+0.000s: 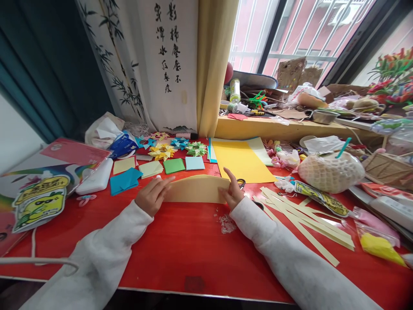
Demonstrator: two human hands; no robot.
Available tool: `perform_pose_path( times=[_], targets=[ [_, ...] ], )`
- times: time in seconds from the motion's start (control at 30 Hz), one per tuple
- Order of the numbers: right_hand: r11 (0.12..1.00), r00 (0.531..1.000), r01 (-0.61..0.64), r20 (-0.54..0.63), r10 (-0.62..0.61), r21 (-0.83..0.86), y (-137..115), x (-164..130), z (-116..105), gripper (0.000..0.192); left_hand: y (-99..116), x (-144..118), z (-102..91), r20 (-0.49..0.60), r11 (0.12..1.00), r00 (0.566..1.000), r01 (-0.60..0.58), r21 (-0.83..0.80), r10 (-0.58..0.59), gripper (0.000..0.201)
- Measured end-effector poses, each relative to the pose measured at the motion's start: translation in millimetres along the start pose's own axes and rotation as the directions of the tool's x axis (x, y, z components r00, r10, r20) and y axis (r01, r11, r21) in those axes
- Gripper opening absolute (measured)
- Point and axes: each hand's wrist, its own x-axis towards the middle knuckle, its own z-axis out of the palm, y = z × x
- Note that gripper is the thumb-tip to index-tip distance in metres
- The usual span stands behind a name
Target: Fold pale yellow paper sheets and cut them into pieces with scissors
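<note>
A pale yellow sheet of paper (196, 189) stretches between my two hands over the red table, its far edge bowed upward. It looks bent or folded over; I cannot tell which. My left hand (154, 194) grips its left end with the fingers laid along the paper. At the right end, my right hand (231, 191) pinches the paper, its index finger raised. Beside my right wrist lie scissors (240, 184), partly hidden by hand and sleeve. Small white scraps (226, 224) lie on the table near that wrist.
Behind the paper are small coloured paper stacks (174, 165), folded paper stars (161, 151) and yellow sheets (245, 159). Cut paper strips (309, 219) spread at right, near a net-wrapped round thing with a straw (331, 171). A printed pouch (40, 200) stands at left.
</note>
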Motion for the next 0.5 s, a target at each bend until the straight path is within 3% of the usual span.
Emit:
perform_pose_path(
  times=[0.07, 0.17, 0.27, 0.3, 0.4, 0.5],
  targets=[
    [0.998, 0.999, -0.033, -0.01, 0.034, 0.055, 7, 0, 3, 0.056, -3, -1, 1.8, 0.011, 0.997, 1.0, -0.018, 0.073, 0.017, 0.031],
    [0.996, 0.998, -0.041, -0.035, 0.044, 0.077, 11, 0, 4, 0.037, -5, -1, 0.8, 0.021, 0.99, 1.0, 0.0, 0.138, -0.003, 0.022],
    [0.989, 0.997, -0.046, -0.051, 0.054, 0.143, 4, 0, 2, 0.029, -4, 2, -4.2, 0.048, 0.981, 0.98, 0.194, 0.011, -0.195, 0.019],
    [0.978, 0.997, -0.049, -0.056, 0.061, 0.205, 0, 0, 1, 0.028, -5, 3, -6.9, 0.091, 0.949, 0.95, 0.307, -0.073, -0.3, 0.018],
    [0.909, 0.993, -0.101, -0.017, 0.118, 0.405, -12, 2, -3, 0.032, -15, 8, -21.1, 0.241, 0.765, 0.797, 0.601, -0.23, -0.554, 0.026],
    [0.856, 0.979, -0.201, 0.075, 0.189, 0.476, -17, 3, -5, 0.038, -35, 6, -44.8, 0.17, 0.629, 0.681, 0.727, -0.276, -0.712, 0.039]
  ],
)
